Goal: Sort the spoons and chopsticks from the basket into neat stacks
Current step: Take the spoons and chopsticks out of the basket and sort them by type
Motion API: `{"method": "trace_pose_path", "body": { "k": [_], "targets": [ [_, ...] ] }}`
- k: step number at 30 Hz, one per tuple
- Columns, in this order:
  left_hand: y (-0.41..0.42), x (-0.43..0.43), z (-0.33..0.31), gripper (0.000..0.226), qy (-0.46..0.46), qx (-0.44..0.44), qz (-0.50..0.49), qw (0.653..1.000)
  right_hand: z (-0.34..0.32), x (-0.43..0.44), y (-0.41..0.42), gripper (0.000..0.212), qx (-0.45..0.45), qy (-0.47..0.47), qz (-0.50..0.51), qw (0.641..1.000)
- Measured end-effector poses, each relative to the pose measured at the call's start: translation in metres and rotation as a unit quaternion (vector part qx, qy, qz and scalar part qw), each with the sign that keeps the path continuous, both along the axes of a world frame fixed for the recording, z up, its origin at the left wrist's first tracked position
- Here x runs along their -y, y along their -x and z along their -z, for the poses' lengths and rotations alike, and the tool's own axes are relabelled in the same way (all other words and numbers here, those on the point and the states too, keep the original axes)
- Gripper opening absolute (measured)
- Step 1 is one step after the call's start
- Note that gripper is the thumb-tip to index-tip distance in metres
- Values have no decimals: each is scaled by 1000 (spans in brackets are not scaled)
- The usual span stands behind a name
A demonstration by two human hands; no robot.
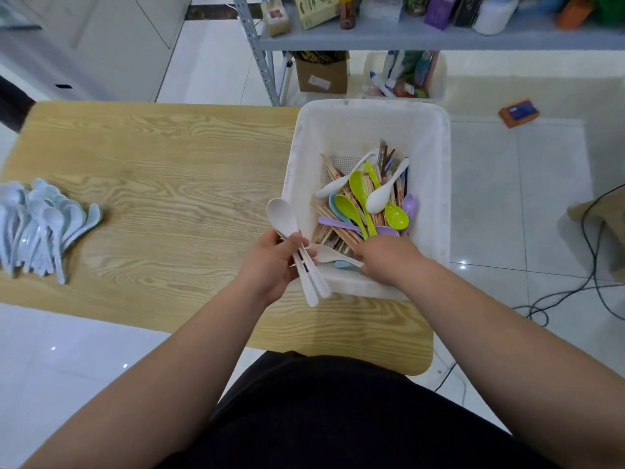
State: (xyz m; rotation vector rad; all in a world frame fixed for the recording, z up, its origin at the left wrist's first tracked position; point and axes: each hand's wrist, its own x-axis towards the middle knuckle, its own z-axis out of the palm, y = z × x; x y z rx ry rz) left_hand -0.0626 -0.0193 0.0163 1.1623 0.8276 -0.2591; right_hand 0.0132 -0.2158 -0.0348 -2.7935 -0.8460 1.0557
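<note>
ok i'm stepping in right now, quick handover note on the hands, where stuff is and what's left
Left hand: holds a few white spoons just left of the basket.
Right hand: down in the basket's near end, at another white spoon; grip not clear.
Done: pale blue spoons piled at the table's left edge.
Left: green, purple, blue and white spoons plus the chopsticks remain in the basket; no chopstick stack in view.

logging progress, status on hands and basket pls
Left hand holds white spoons. Right hand in basket, on another white spoon. Chopsticks unsorted. Nothing blocking.
</note>
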Motion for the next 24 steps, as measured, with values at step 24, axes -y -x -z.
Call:
{"method": "trace_pose_path", "body": {
  "k": [24],
  "targets": [
    [60,-82,-5,20,50,65,5,997,-73,-128,119,18,-80,-380,334,859]
  ]
}}
